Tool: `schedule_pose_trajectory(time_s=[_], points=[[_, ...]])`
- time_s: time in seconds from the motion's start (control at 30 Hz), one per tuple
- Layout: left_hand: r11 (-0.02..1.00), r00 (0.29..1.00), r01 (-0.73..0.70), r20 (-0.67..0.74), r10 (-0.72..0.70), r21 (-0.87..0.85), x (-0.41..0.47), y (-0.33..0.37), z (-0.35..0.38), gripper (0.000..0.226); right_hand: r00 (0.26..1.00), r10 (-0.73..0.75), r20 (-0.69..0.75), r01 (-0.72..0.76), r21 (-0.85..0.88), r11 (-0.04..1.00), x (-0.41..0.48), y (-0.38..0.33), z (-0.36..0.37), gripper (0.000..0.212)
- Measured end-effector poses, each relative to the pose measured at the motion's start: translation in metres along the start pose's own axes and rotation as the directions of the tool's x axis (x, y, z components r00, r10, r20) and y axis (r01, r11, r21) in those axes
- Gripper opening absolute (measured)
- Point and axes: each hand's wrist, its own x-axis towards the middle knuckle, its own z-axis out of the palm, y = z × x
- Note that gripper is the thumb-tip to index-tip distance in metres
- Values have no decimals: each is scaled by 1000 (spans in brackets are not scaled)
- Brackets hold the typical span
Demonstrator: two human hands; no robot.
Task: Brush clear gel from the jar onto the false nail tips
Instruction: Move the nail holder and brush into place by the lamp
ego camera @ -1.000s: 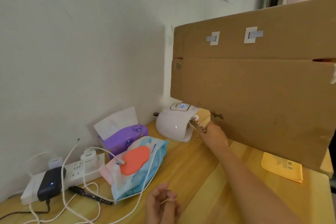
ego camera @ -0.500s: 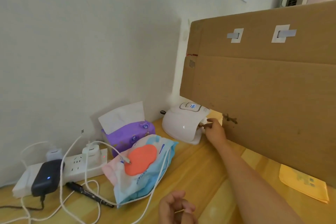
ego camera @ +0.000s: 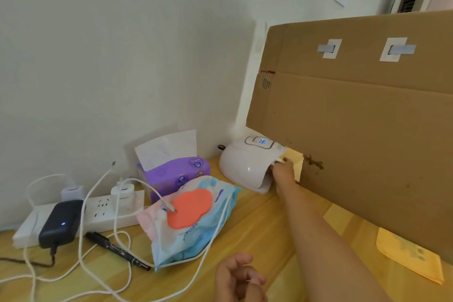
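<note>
Head view, looking down and to the left across a wooden table set against a white wall. The right arm is stretched forward, with the right grip at the mouth of a white nail lamp. Its fingertips are at or just inside the opening. Something pale shows at the fingertips but is too small to name, so I cannot tell what the right grip holds or how its fingers are set. The lamp's top display is lit blue. The left grip sits low at the bottom edge of view, above the table, with its fingers curled inward. I cannot tell whether anything thin is pinched between them. The false nail tips and the gel jar cannot be made out in this view. A large cardboard sheet stands on the right, and its lower left corner overhangs the back of the lamp. A yellow paper packet lies flat on the table at the foot of the cardboard. Left of the lamp, against the wall, is a purple tissue pack with a white sheet sticking up. Just in front of it, touching it, is a soft wet-wipe pack with an orange lid. Further left is a white power strip with plugs in it. A black adapter showing a small blue light rests on its left end. A black pen lies in front of the strip. White cables loop over the strip, across the wipe pack and along the table.
</note>
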Motion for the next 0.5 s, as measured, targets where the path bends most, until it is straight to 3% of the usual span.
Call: schedule_pose_trajectory(time_s=[0.07,0.1,0.13,0.2,0.3,0.37,0.43,0.5], points=[[998,999,-5,-39,3,-55,1,1,4,16,992,-7,-125,19,95,995,1,4,-4,53],[996,998,-9,-58,3,-93,1,0,6,12,975,-71,-212,97,117,988,-2,5,-6,44],[995,998,-12,-58,6,-101,1,2,8,8,942,-176,-287,217,119,969,-7,5,-7,34],[998,998,-26,-52,23,-59,2,-2,9,22,821,-461,-337,484,-20,875,-22,3,-7,25],[1000,1000,-13,-26,13,-10,3,-5,4,16,629,-776,-41,712,-371,597,-37,-8,-1,25],[999,1000,30,-9,-29,17,3,-4,2,7,564,-805,184,708,-610,356,-34,-18,6,28],[1000,1000,13,-2,-13,24,4,-10,1,17,623,-717,313,617,-760,205,-27,-30,13,39],[998,1000,-17,9,16,56,5,-16,0,29,703,-620,348,533,-835,136,-22,-39,19,44]])
